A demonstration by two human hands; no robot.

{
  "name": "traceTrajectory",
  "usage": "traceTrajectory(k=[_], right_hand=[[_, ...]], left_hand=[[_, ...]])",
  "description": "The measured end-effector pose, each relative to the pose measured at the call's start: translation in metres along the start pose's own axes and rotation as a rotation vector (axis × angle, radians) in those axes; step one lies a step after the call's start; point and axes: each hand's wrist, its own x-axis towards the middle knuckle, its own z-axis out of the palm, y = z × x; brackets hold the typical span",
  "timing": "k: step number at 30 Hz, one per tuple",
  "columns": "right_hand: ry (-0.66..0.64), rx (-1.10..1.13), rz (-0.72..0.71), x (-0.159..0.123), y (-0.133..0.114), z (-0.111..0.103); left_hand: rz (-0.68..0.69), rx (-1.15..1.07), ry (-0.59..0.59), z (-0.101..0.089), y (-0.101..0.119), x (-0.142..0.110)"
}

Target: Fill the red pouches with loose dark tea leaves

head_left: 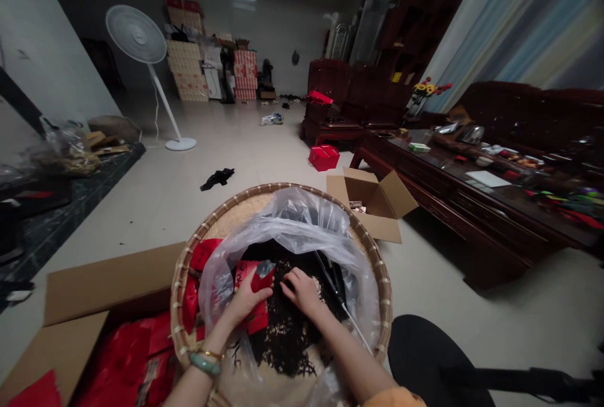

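Observation:
My left hand (248,300) is closed around a red packet (262,281) whose silvery inside shows at its opened top. To its right, my right hand (302,290) is low over a heap of dark, dry shreds like loose tea leaves (283,347). Its fingers are curled together, and whatever is between them is hidden. The heap lies in a clear plastic bag (302,231) spread inside a round woven bamboo basket (387,294). A thin, light-coloured stick (356,328) leans inside the bag, right of my right hand. More red packets (191,294) lie along the basket's left side.
At the lower left is an open carton (113,275) with red packets. Another open carton (384,228) stands beyond the basket, beside a dark wooden table (438,206). A black round seat (429,356) is at the lower right. A white fan (163,105) stands farther back.

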Motion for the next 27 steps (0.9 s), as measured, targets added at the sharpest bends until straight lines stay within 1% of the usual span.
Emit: traceTrajectory(k=[3,5,7,9,11,13,16,19,22,24,27], right_hand=[[0.248,0.366,0.315,0.004,0.0,-0.005],[0.398,0.681,0.563,0.005,-0.003,-0.009],[0.455,1.037,0.779,0.005,-0.006,-0.013],[0.445,1.345,0.904,0.004,-0.009,-0.017],[0.428,1.541,0.935,0.003,-0.011,-0.023],[0.45,1.629,0.933,0.005,-0.013,-0.029],[0.496,1.637,0.898,0.011,-0.018,-0.04],[0.49,1.611,0.806,0.02,-0.027,-0.054],[0.5,1.636,0.732,0.029,-0.04,-0.067],[0.548,1.676,0.725,0.035,-0.05,-0.072],[0.66,1.706,0.721,0.042,-0.062,-0.074]], left_hand=[[0.0,0.063,0.014,0.006,0.0,0.0],[-0.006,0.079,0.018,0.01,0.0,-0.001],[-0.005,0.087,0.005,0.014,-0.001,-0.002],[0.002,0.113,-0.015,0.018,-0.002,-0.003],[0.018,0.163,-0.027,0.02,-0.003,-0.004],[0.043,0.231,-0.026,0.022,-0.004,-0.005],[0.079,0.339,-0.032,0.025,-0.003,-0.007],[0.128,0.41,-0.029,0.031,-0.001,-0.008],[0.181,0.464,-0.009,0.04,-0.002,-0.007],[0.213,0.491,0.005,0.046,-0.004,-0.006],[0.261,0.5,0.031,0.053,-0.005,-0.003]])
